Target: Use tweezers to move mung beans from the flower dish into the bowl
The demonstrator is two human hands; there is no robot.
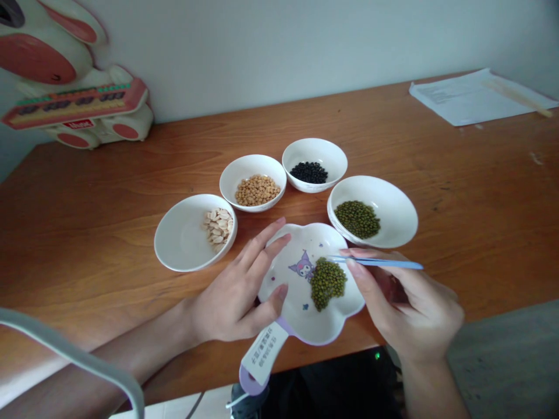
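Observation:
A white flower-shaped dish (325, 333) with a purple rim, a cartoon print and a labelled handle (264, 358) lies in front of me. Green mung beans (327, 284) are heaped right of its middle. My left hand (244, 291) rests over the dish's left rim, fingers stretched and apart. Pinched in my right hand (406, 302) are blue tweezers (379, 263), their tips at the upper edge of the heap; whether a bean is between them cannot be made out. Just beyond my right hand is a white bowl (397, 212) with more mung beans (358, 219).
Other white bowls hold pale flat seeds (218, 228), tan beans (257, 190) and black beans (309, 172), in an arc behind the dish. A toy keyboard figure (78, 107) stands at back left. Paper sheets (471, 96) lie at back right. A grey curved bar (74, 349) crosses lower left.

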